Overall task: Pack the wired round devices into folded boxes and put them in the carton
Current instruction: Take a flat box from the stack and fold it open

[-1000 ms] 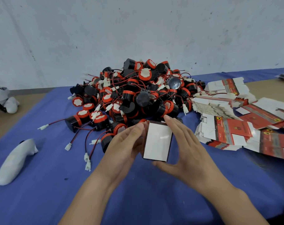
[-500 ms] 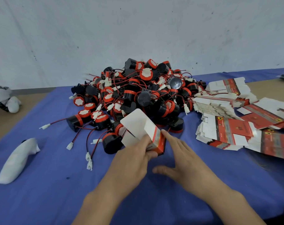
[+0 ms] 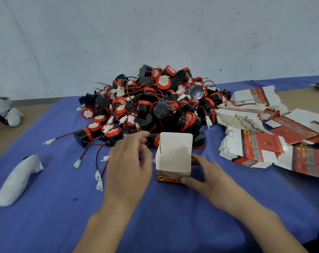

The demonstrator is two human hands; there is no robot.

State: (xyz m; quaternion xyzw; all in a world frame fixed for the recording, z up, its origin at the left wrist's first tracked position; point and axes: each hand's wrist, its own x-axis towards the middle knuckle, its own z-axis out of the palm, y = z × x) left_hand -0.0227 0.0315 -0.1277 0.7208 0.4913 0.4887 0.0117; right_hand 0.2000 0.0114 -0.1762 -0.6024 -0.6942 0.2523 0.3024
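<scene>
1. My right hand (image 3: 206, 174) grips the box (image 3: 173, 157) at its right side. The thumb (image 3: 187, 180) presses the lower front corner and the fingers curl round the far right edge.
2. My left hand (image 3: 129, 161) is released and grasps nothing. It hovers just left of the box, and its loose, blurred fingers point at the near edge of the pile.
3. The box stands upright on the blue cloth (image 3: 64, 216), just in front of the pile, between my two hands.
4. Its top is open. The lid flap stands straight up at the back with rounded corners, and a small side flap sticks up on the left.
5. The inside of the box is plain off-white card. The front shows a red band low down, with a yellow badge bearing a small black animal shape and a line of print too blurred to read.
6. The pile of round devices (image 3: 155, 106) lies behind the box. They are black drums with red rings and white labels, tangled in red and black wires that end in white plugs.
7. Several wires and plugs trail out of the pile onto the cloth, to the left of my left hand.
8. A stack of flat boxes (image 3: 255, 143), white and red, lies fanned out to the right of the pile, well apart from my right hand.
9. A white handle-shaped thing (image 3: 18, 179) lies on the cloth at the far left.
</scene>
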